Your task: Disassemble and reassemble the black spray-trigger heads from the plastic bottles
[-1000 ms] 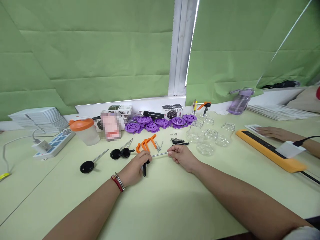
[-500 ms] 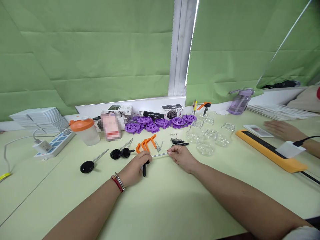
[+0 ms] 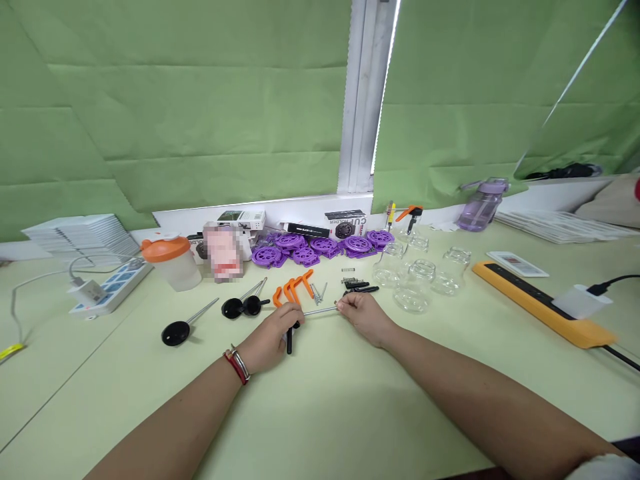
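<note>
My left hand (image 3: 270, 337) is wrapped round a black part (image 3: 289, 341) whose end sticks out below the fingers. A thin metal rod (image 3: 321, 311) runs from it to the right, where my right hand (image 3: 365, 318) pinches its far end between thumb and fingertips. Orange handles (image 3: 294, 288) and several small metal pins (image 3: 318, 293) lie just behind the rod. Beyond my right hand are black parts (image 3: 361, 289) and springs (image 3: 349, 270). Black discs with metal rods (image 3: 242, 307) rest to the left of my left hand, and another black disc (image 3: 175, 333) lies farther left.
Purple parts (image 3: 325, 247) and boxes (image 3: 345, 227) line the back. Clear glass jars (image 3: 413, 298) stand right of centre, near an orange power strip (image 3: 540, 307). An orange-lidded cup (image 3: 173, 263) and a white power strip (image 3: 113, 291) are at the left.
Another person's hand at the right, near the white card, has gone out of view. My two hands hold the rod much as before.
</note>
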Available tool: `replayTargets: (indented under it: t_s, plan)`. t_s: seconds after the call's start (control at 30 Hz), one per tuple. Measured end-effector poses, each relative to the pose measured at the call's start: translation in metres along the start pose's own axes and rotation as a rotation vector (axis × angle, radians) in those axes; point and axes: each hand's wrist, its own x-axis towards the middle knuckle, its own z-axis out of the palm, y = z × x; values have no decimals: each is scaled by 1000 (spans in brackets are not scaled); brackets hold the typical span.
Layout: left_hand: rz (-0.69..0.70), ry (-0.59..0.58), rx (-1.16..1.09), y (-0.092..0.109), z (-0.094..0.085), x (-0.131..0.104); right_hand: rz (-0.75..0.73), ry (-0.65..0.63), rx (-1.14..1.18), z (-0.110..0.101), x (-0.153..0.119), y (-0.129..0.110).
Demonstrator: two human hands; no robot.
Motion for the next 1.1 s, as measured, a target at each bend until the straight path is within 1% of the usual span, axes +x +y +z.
replayTargets:
  t_s: [0.2,0.4,0.53,0.67,0.93,1.1]
  plan:
    - [10,-1,6,0,1,-1,13,-33,-2,0,-1,-2]
    - [21,9,3,0,1,0,-14,-46,9,2,2,1]
    - [26,9,-5,0,0,0,-9,-49,-4,2,0,-1]
    - [25,15,-19,1,0,0,-38,-55,-24,2,-2,-3]
    - [19,17,-25,3,-1,0,-63,6,-57,3,3,7]
    - [22,15,-24,3,0,0,-65,-8,-76,2,0,4]
